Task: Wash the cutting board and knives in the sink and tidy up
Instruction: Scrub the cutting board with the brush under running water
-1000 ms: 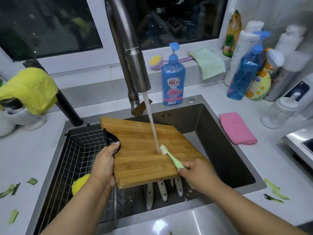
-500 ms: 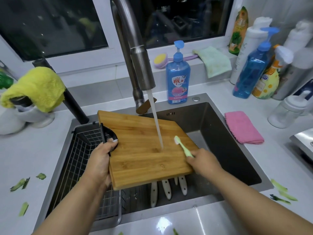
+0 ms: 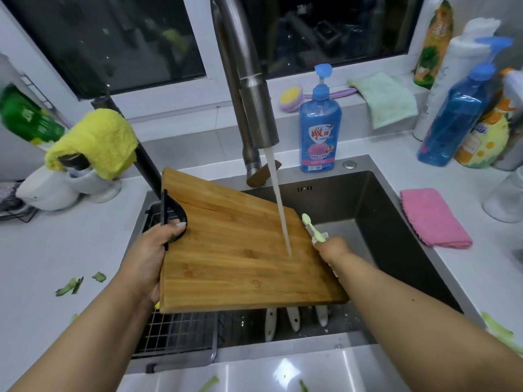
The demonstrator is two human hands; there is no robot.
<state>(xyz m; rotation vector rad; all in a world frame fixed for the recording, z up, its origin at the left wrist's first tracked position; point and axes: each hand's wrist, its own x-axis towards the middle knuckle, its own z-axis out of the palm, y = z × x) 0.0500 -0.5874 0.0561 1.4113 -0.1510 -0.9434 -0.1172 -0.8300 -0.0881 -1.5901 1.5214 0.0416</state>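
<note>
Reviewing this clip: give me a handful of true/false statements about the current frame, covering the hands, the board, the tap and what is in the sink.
1. The left hand grips the cutting board at its black handle cutout. True.
2. The right hand holds a pink cloth. False: it holds a pale green brush at the board's right edge; the pink cloth lies on the counter.
3. Water from the faucet lands on the board. True.
4. The board lies flat on the sink floor. False: it is held up, tilted, above the sink.
5. White knife handles show below the board's near edge. True.
</note>
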